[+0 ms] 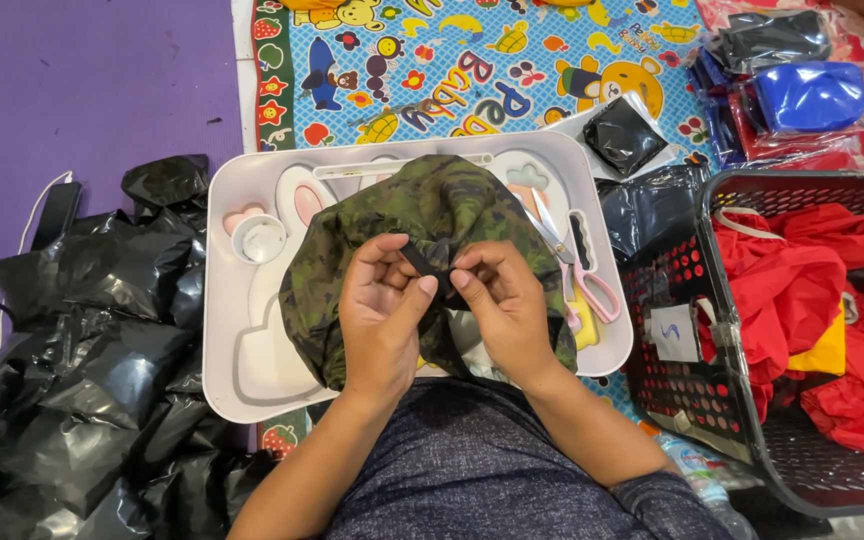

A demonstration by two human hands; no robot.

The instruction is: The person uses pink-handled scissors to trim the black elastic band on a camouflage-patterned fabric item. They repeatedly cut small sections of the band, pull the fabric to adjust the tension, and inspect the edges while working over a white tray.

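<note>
A green camouflage cloth piece (432, 205) lies bunched on a white lap tray (227, 330) in front of me. My left hand (380, 300) and my right hand (500, 295) meet over its near edge. Both pinch a narrow black strap (422, 262) attached to the cloth, left fingers on its near end, right fingers just to the right of it. Pink-handled scissors (577, 270) rest on the tray, right of my right hand.
Crumpled black plastic bags (92, 340) pile up at the left. A black basket (692, 300) at the right holds red cloth (802, 290). Packaged blue and black items (802, 90) lie at the back right on a colourful play mat (472, 70). A small white cup (259, 240) sits in the tray.
</note>
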